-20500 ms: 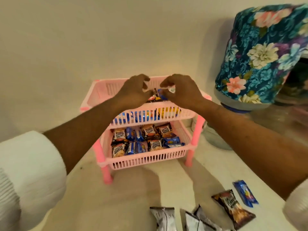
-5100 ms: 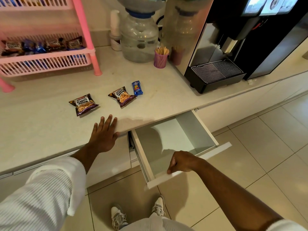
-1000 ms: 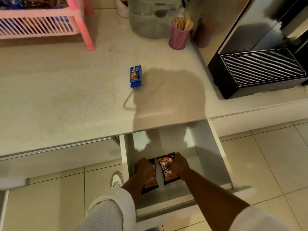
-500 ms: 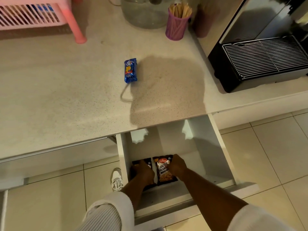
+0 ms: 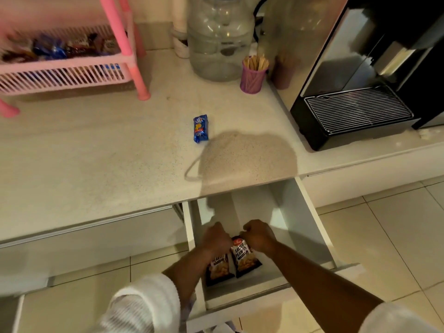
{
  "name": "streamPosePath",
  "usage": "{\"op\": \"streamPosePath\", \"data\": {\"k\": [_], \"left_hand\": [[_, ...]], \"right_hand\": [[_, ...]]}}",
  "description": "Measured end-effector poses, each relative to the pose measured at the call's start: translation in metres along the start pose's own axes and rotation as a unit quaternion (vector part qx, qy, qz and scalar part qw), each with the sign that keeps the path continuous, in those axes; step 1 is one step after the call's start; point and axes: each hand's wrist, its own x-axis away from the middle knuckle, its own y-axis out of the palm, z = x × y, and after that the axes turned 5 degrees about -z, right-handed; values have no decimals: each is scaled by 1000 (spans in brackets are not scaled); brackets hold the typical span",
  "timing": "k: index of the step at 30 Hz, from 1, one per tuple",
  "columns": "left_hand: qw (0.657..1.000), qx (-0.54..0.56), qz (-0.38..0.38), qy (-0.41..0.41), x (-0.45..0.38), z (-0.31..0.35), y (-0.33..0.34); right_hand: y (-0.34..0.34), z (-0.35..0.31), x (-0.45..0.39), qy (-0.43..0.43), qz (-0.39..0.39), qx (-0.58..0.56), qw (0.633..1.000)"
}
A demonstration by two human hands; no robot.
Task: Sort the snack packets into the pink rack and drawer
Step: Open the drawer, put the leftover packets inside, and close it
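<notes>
Peanut packets are being laid in the open drawer (image 5: 310, 227), so the step in hand looks like placing. Two packets lie side by side on its floor near the front edge, just touching or nearly so. The left hand (image 5: 215, 237) is curled over the top end of the left packet (image 5: 219, 269); the right hand (image 5: 258, 235) is curled at the top corner of the right packet (image 5: 245, 257). Both hands are closed in loose fists, fingers bent down onto the packet tops, but whether they pinch the foil or only press it flat I cannot tell.

Each packet's long axis runs near to far along the drawer, tilted slightly, with the top seam at the far end under the hands and the printed face up. On the right one the lettering reads upright from the near side.

One blue packet (image 5: 200, 128) lies alone on the counter (image 5: 96, 164), long axis also running near to far, well apart from the pink rack (image 5: 67, 75) at far left, whose lower tier already holds packets.

Judging from this, the next move calls for letting go, lifting both hands clear of the drawer, and reaching up and far for the blue packet, probably bound for the rack.
</notes>
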Motion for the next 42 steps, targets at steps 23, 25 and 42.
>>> {"op": "streamPosePath", "data": {"k": [23, 25, 42], "left_hand": [[921, -224, 294, 126, -14, -36, -191], [925, -244, 264, 125, -20, -41, -191], [922, -258, 259, 126, -28, -45, -187]], "right_hand": [[-130, -230, -30, -156, 229, -85, 957], [-133, -240, -46, -147, 226, -61, 961], [-131, -256, -68, -80, 132, -172, 973]]}}
